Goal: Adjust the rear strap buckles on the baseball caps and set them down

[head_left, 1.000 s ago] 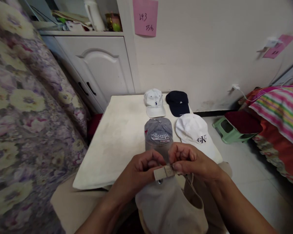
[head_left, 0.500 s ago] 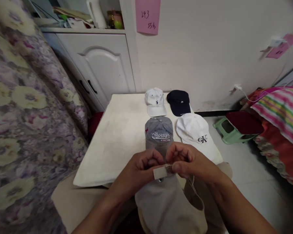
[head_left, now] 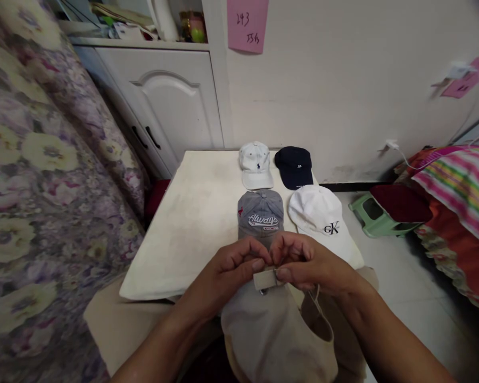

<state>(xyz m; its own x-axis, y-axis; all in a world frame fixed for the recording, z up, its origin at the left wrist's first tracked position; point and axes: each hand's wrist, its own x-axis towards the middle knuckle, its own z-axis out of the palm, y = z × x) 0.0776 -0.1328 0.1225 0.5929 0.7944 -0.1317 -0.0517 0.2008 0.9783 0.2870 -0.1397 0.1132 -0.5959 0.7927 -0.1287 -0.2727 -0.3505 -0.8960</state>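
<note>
A beige cap (head_left: 271, 335) hangs in front of me, its back strap (head_left: 264, 279) held up between both hands. My left hand (head_left: 231, 271) pinches the strap's left end with fingers closed. Pressed against it, my right hand (head_left: 307, 263) pinches the right end, fingers curled. Just beyond the hands, on the white table (head_left: 191, 223), lie a grey cap (head_left: 260, 214) with "Always" lettering and a white cap (head_left: 317, 213) with a black logo. Farther back sit a small white cap (head_left: 255, 164) and a navy cap (head_left: 294, 166).
A floral fabric (head_left: 43, 170) fills the left side. White cabinet doors (head_left: 163, 106) stand behind the table, and a pink note (head_left: 247, 24) hangs on the wall. A green stool (head_left: 377, 215) and a striped bedspread (head_left: 459, 186) are on the right.
Both hands drew closer together on the strap, so less of it shows between them. The view shifted slightly; the caps on the table did not move.
</note>
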